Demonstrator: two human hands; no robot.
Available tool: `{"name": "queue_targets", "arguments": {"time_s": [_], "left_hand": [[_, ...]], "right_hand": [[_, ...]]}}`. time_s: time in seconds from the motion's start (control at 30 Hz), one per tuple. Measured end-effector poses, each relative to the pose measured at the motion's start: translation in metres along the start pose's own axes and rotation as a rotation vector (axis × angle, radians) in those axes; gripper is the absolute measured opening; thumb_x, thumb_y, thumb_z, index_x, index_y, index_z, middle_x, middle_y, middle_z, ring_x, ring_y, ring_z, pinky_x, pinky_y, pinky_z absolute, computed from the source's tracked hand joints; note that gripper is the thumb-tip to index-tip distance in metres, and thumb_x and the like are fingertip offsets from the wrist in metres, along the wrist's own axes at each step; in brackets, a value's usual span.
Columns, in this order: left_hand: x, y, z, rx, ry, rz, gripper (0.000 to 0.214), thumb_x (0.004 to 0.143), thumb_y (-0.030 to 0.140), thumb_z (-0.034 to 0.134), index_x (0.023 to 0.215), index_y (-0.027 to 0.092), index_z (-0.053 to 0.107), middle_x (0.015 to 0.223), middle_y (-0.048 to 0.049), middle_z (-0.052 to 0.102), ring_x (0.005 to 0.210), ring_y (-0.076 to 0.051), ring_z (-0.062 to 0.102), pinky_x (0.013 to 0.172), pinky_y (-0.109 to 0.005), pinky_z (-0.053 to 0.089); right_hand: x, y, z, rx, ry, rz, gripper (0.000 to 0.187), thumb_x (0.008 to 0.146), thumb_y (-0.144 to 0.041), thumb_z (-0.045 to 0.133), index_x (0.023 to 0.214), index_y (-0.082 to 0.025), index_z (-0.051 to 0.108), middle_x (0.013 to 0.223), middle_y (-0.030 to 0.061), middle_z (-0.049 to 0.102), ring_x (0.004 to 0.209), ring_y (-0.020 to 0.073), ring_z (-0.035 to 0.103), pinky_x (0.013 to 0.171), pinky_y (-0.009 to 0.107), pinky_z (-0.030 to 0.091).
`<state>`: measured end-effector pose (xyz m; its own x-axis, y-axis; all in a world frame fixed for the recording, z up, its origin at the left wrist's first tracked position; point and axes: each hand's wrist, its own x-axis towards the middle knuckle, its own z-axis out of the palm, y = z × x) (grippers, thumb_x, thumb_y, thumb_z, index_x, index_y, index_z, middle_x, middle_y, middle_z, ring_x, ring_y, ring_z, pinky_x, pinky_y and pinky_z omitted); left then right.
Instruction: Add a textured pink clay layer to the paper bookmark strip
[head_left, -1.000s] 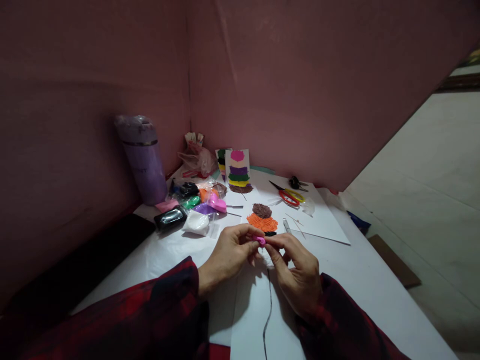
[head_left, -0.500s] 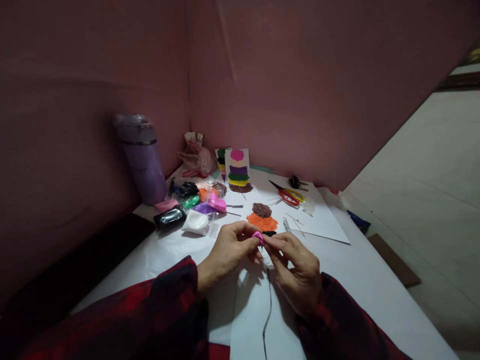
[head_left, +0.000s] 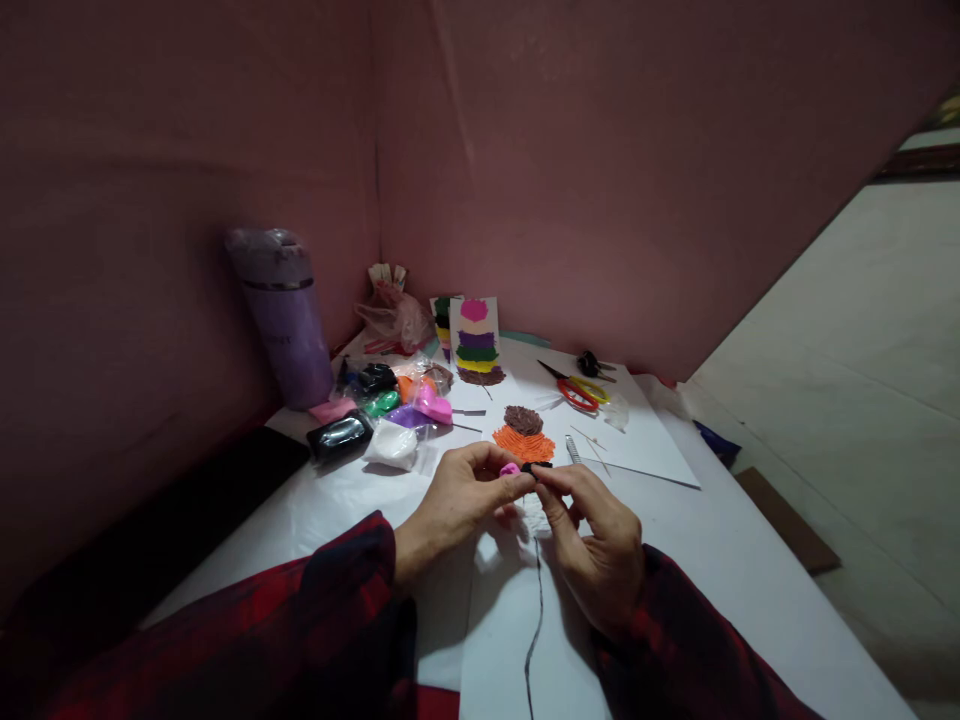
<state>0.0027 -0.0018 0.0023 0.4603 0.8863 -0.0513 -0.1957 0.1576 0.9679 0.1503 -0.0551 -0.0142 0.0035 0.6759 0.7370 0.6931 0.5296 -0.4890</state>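
Observation:
A small lump of bright pink modelling clay (head_left: 510, 469) is pinched between the thumb and fingers of my left hand (head_left: 465, 495). Close beside it, almost touching the left thumb, my right hand (head_left: 592, 525) has its thumb and index finger pressed together; whatever lies in that pinch is hidden. Beneath the hands lies a white sheet (head_left: 502, 640) with a drawn black line (head_left: 536, 620). Its clay bands are textured: brown (head_left: 523, 420), orange (head_left: 525, 444), black (head_left: 541, 466) and white (head_left: 535, 518), the lower ones partly covered by my fingers.
Bagged clay in several colours, including a white packet (head_left: 391, 445), is heaped at left near a purple tumbler (head_left: 285, 325). Scissors (head_left: 577, 390) and toothpicks (head_left: 594, 440) lie at right. A finished striped card (head_left: 477, 340) leans at the back wall.
The pink lump has shifted slightly left with my left fingers, and my right fingertips have come off it. A small gap now shows the black band between them.

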Motion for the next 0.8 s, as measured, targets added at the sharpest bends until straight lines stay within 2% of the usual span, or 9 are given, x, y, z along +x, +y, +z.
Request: {"name": "queue_targets", "arguments": {"time_s": [0.1, 0.37, 0.5, 0.67, 0.8], "left_hand": [[0.0001, 0.0001, 0.0010, 0.028, 0.011, -0.002, 0.034, 0.066, 0.038, 0.077, 0.073, 0.013, 0.055, 0.055, 0.0047, 0.053, 0.044, -0.009, 0.052, 0.043, -0.022, 0.043], [-0.0006, 0.0003, 0.0001, -0.074, -0.047, -0.004, 0.037, 0.065, 0.037, 0.079, 0.085, 0.009, 0.066, 0.062, -0.0008, 0.063, 0.051, -0.011, 0.059, 0.053, -0.024, 0.048], [-0.0022, 0.0027, 0.0013, -0.017, -0.058, -0.011, 0.029, 0.066, 0.033, 0.076, 0.079, 0.009, 0.065, 0.057, 0.0003, 0.060, 0.047, -0.010, 0.057, 0.051, -0.023, 0.047], [-0.0027, 0.0019, 0.0018, 0.061, 0.005, 0.023, 0.026, 0.066, 0.028, 0.075, 0.079, 0.012, 0.060, 0.063, 0.0025, 0.058, 0.045, -0.008, 0.053, 0.045, -0.022, 0.044], [-0.0023, -0.0008, 0.0002, 0.127, 0.000, 0.038, 0.024, 0.070, 0.030, 0.072, 0.078, 0.012, 0.060, 0.065, 0.0008, 0.059, 0.051, -0.010, 0.056, 0.048, -0.023, 0.046]], "right_hand": [[0.0004, -0.0012, -0.0005, 0.012, -0.017, -0.007, 0.015, 0.091, -0.015, 0.055, 0.099, -0.021, 0.067, 0.087, 0.0052, 0.068, 0.076, 0.0167, 0.065, 0.064, 0.028, 0.056], [0.0010, -0.0026, -0.0016, 0.031, -0.026, 0.017, 0.014, 0.091, -0.017, 0.055, 0.095, -0.021, 0.067, 0.084, 0.0049, 0.068, 0.073, 0.0163, 0.064, 0.064, 0.029, 0.055], [0.0007, -0.0024, -0.0014, 0.046, -0.036, 0.018, 0.015, 0.091, -0.015, 0.054, 0.097, -0.021, 0.067, 0.084, 0.0044, 0.067, 0.073, 0.0159, 0.064, 0.062, 0.027, 0.054], [0.0004, -0.0020, -0.0012, 0.049, -0.059, 0.021, 0.019, 0.093, -0.016, 0.052, 0.103, -0.021, 0.067, 0.088, 0.0059, 0.065, 0.075, 0.0152, 0.062, 0.060, 0.026, 0.053], [0.0015, -0.0027, -0.0015, 0.044, -0.092, 0.010, 0.018, 0.093, -0.017, 0.051, 0.100, -0.021, 0.067, 0.086, 0.0060, 0.063, 0.074, 0.0152, 0.061, 0.059, 0.026, 0.052]]}}
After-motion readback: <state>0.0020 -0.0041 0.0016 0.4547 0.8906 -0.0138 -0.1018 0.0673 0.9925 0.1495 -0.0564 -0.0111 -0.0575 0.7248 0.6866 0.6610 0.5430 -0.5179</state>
